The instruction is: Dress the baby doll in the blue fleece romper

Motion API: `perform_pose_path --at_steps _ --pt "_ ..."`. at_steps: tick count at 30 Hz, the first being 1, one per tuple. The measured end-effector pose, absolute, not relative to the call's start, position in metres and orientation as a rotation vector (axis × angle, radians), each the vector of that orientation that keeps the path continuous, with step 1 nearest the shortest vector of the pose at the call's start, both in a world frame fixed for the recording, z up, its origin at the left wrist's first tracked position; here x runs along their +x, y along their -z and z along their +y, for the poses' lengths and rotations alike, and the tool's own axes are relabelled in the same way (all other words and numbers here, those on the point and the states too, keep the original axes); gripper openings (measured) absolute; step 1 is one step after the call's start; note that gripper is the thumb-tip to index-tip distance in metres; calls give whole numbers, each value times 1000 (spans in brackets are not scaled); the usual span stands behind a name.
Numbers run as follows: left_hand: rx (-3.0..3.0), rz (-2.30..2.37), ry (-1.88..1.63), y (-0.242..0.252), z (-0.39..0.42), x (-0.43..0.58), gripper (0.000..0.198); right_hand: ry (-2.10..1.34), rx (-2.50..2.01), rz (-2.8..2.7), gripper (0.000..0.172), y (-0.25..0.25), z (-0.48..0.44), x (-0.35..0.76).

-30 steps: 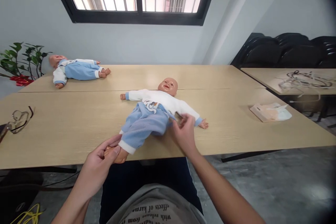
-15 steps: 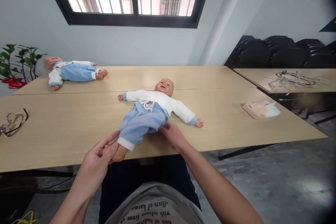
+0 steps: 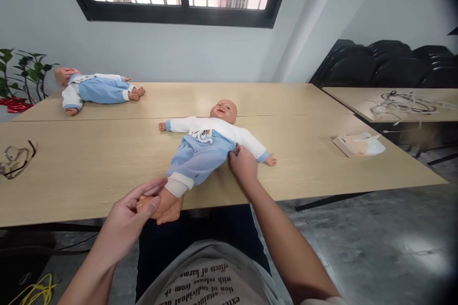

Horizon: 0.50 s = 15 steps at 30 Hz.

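A baby doll (image 3: 209,143) in a white top and light blue trousers lies on its back on the wooden table (image 3: 89,167), head away from me. My left hand (image 3: 130,214) is closed around the doll's bare feet at the table's near edge. My right hand (image 3: 243,164) pinches the waistband of the blue trousers at the doll's hip, fingers closed on the cloth.
A second doll (image 3: 93,90) in the same clothes lies at the far left. Spectacles (image 3: 16,159) rest at the left edge, a tissue pack (image 3: 358,144) at the right. A plant (image 3: 21,71), stacked black chairs (image 3: 386,62) and another table with cables (image 3: 404,105) surround the area.
My right hand moved from the doll's side down under its hip, then up to the trouser waistband. The doll's legs have been drawn toward me, showing more ankle. My left hand kept hold of the feet.
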<state>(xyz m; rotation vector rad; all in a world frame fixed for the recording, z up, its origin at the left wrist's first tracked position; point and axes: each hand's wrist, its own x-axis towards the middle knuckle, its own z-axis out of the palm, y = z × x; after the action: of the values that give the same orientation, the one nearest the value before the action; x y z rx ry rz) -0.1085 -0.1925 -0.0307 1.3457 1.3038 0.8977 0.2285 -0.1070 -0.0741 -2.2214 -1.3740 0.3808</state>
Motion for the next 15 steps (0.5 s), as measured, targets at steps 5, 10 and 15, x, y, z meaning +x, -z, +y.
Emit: perform_pose_path --at_steps 5,10,15 --pt "1613 1321 -867 42 -216 -70 56 -817 -1889 -1084 70 71 -146 209" --pt "2095 1212 -742 61 -238 -44 61 -1338 -1335 -894 77 73 -213 159" --pt "2146 1337 -841 63 -231 -72 55 -1271 -1332 -923 54 64 -226 148"
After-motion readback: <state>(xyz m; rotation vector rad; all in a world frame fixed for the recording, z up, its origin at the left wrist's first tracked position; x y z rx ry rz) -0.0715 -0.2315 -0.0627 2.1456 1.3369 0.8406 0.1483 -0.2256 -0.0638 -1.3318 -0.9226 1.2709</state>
